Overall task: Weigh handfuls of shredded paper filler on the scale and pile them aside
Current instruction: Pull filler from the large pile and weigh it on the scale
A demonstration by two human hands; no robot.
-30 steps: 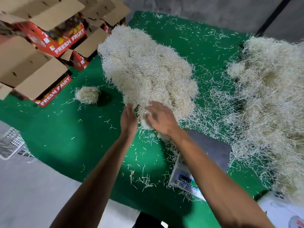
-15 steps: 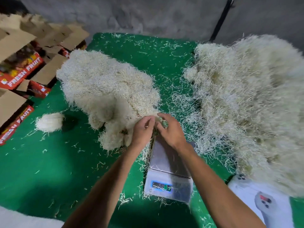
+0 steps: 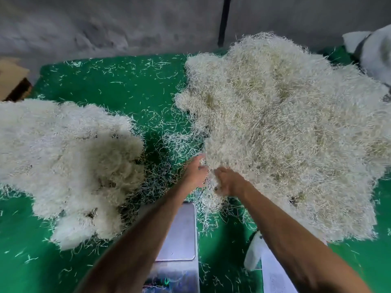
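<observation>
A big loose pile of pale shredded paper filler covers the right half of the green table. A second, denser pile of filler lies on the left. Between them, near me, stands the scale with a bare metal platform, partly hidden by my left forearm. Both hands are at the near left edge of the right pile. My left hand touches the filler with its fingers extended. My right hand is dug in, its fingers curled round a clump of strands.
Loose strands litter the green cloth around the scale. A white object lies at the lower right beside my right forearm. A white bag sits at the far right, a cardboard box at the far left. A grey wall and black pole stand behind.
My hands left the left pile, passed over the scale and reached the edge of the right pile. The view swung right, so the fruit boxes are almost out of sight.
</observation>
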